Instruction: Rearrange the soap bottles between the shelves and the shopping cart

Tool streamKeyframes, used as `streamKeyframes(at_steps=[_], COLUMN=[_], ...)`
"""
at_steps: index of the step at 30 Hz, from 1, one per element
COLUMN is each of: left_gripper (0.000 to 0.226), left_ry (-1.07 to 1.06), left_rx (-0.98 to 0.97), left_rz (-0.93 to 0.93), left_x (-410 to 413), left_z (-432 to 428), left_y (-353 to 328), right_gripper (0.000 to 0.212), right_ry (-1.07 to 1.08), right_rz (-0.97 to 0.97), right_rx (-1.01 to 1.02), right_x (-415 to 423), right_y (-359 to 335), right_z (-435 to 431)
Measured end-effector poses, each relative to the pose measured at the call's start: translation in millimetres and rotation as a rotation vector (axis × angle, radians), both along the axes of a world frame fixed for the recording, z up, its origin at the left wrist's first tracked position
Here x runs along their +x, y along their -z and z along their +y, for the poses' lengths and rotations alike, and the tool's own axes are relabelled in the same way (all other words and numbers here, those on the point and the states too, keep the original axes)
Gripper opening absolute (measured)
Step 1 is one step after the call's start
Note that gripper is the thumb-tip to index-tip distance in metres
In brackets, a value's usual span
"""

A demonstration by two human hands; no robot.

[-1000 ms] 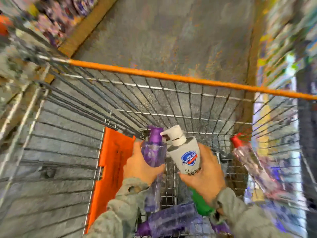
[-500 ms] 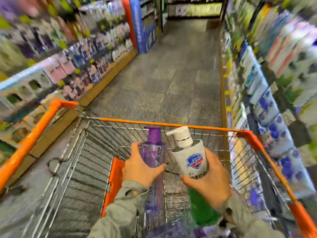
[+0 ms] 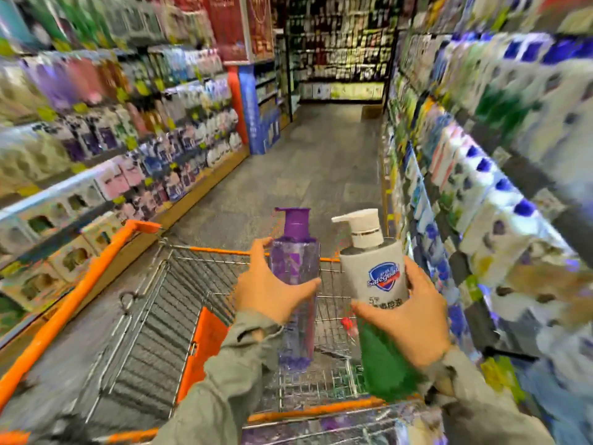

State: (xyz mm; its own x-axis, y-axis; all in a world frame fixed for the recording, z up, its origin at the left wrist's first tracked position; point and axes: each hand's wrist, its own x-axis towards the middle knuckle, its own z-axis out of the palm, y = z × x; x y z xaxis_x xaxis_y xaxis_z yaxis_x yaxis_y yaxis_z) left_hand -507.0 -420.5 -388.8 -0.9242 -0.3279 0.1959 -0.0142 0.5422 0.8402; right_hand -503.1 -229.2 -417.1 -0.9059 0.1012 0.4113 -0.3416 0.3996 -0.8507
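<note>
The left grip [image 3: 269,290] is closed round the middle of a clear purple bottle [image 3: 295,261]. The thumb lies across the front and the fingers wrap the far side. The bottle stands upright, with its purple cap above the grip and its base hanging below it, over the wire basket of the shopping cart [image 3: 96,277].

Just right of it, the right grip [image 3: 407,319] holds a white pump bottle [image 3: 372,268] by its lower half, the thumb laid across the bottom of the label and the fingers round the back. A blue shield mark shows just above the thumb, and the pump spout above it points toward the purple bottle. The two bottles sit side by side at about the same height, close but with a narrow gap between them.

Below the right grip a green shape [image 3: 385,370] runs down toward the sleeve; I cannot tell if it belongs to the white bottle. Under both grips the cart shows an orange flap [image 3: 205,345] and a red cap [image 3: 346,322] behind the wires.

Blurred, stocked shelves [image 3: 128,139] line the aisle on both sides of the grips, and grey floor [image 3: 305,175] stretches beyond them.
</note>
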Motion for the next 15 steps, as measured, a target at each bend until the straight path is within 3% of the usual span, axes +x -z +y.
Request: streamKeyframes(at_steps=[15], left_gripper=[0.084], left_ry=[0.364], left_rx=[0.191], left_rz=[0.268], left_x=[12], left_z=[48], left_y=[-61], right_gripper=[0.065], right_ry=[0.333], right_rz=[0.166], right_rx=[-0.098], right_x=[69], right_y=[-89], right_z=[29])
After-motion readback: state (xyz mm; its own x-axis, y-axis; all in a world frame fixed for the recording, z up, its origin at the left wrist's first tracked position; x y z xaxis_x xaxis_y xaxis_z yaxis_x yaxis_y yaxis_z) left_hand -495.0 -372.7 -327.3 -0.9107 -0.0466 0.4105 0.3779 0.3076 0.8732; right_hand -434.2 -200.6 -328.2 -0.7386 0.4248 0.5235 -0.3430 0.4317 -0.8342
